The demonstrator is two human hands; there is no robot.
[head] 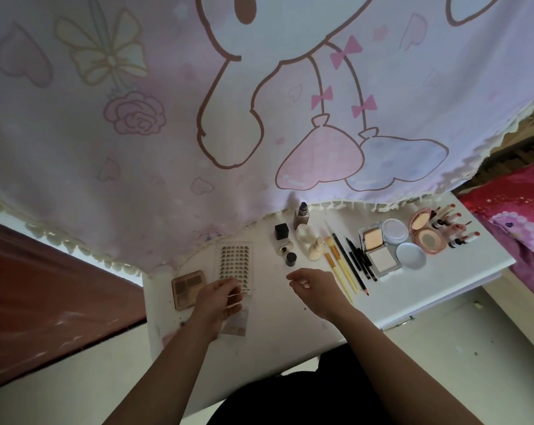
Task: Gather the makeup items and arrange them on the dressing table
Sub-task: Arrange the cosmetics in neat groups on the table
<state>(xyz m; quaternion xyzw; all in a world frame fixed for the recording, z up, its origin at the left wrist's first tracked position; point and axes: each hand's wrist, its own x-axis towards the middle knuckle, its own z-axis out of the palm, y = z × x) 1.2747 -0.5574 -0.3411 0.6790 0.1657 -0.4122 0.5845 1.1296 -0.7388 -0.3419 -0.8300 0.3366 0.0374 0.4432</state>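
Note:
On the white dressing table (290,320) my left hand (218,299) pinches the top edge of a clear plastic palette (237,325) that lies near the front left. Just beyond it lie a false-lash tray (235,260) and a brown eyeshadow palette (186,288). My right hand (316,286) hovers over the table's middle with loosely curled fingers and holds nothing. Behind it stand a black cube (281,231), a dark-capped bottle (301,214), cream bottles (315,248) and a small black cap (291,258). Yellow-handled brushes (341,271) and black pencils (356,260) lie to its right.
Further right sit a square open compact (377,250), two pale blue round lids (411,256), a pink round compact (427,234) and several lipsticks (457,228). A printed pink curtain (259,118) hangs over the table's back. A red bedspread (514,210) lies at the right.

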